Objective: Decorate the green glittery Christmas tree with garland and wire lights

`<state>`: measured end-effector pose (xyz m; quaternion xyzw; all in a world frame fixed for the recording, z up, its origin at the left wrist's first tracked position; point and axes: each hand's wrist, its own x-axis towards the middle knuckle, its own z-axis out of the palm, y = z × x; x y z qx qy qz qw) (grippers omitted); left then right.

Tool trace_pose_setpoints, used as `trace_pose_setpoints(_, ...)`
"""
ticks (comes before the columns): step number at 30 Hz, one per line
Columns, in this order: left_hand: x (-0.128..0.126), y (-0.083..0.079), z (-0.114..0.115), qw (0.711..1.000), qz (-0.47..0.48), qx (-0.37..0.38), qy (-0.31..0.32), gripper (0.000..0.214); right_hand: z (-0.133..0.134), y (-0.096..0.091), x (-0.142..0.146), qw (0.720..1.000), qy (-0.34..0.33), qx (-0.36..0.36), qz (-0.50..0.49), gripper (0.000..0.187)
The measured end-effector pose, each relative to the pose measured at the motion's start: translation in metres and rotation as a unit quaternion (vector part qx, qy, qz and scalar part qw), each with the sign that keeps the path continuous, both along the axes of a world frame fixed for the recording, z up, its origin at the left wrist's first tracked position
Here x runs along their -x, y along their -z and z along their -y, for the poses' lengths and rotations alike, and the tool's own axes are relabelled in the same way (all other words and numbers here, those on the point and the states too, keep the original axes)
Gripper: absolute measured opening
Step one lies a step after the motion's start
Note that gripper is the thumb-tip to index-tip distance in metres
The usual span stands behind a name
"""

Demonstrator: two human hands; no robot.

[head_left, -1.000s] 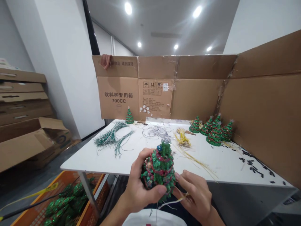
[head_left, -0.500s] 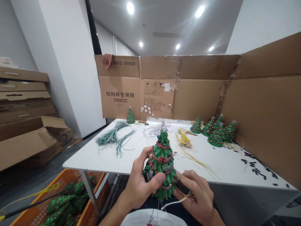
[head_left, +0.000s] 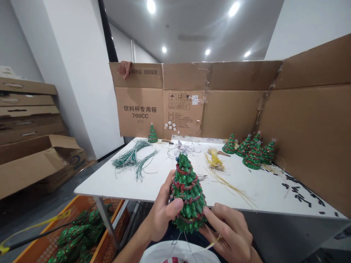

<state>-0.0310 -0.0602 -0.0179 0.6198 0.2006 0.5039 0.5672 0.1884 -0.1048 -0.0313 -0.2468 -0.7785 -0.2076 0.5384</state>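
Observation:
A green Christmas tree figurine [head_left: 189, 193] with red garlands and a star on top is held over the table's front edge, tilted slightly left. My left hand [head_left: 164, 212] wraps round its left side, thumb across the front. At the lower right edge, the fingertips of my right hand [head_left: 229, 230] press against the tree. A thin yellowish wire strand [head_left: 211, 244] runs out from between the right fingers. Thin wires [head_left: 189, 239] hang below the tree's base, above a white rounded surface [head_left: 153, 252] in my lap.
On the white table [head_left: 175, 179] lie green wire strands [head_left: 131, 157], yellow wire strands [head_left: 215, 160] and black bits [head_left: 301, 197]. Several finished trees [head_left: 252, 155] stand at right, another tree [head_left: 152, 133] at back. Cardboard walls [head_left: 233, 113] enclose the table. An orange crate [head_left: 109, 226] sits lower left.
The tree has tilted and turned, its top shifting left and down. My right hand has moved slightly lower with it, and the wire strand has shifted.

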Motion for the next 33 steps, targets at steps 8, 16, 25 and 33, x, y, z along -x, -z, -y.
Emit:
trace_pose_setpoints(8, -0.009, -0.004, 0.0, 1.0, 0.022, 0.011, -0.009, 0.072, 0.001, 0.001, 0.001, 1.0, -0.007, -0.003, -0.013, 0.053)
trace_pose_setpoints(16, -0.011, -0.01, -0.007, 0.996, 0.039, 0.008, -0.076, 0.059, 0.001, -0.018, -0.013, 0.981, -0.027, 0.182, -0.06, 0.025)
trace_pose_setpoints(25, -0.011, -0.018, -0.005, 0.996, 0.002, -0.024, -0.087, 0.052, -0.009, -0.011, -0.05, 0.894, -0.091, 0.339, -0.279, 0.047)
trace_pose_setpoints(33, -0.012, -0.024, 0.002, 0.995, -0.039, -0.056, -0.079, 0.052, -0.012, -0.019, -0.07, 0.867, 0.042, 0.397, -0.3, 0.063)
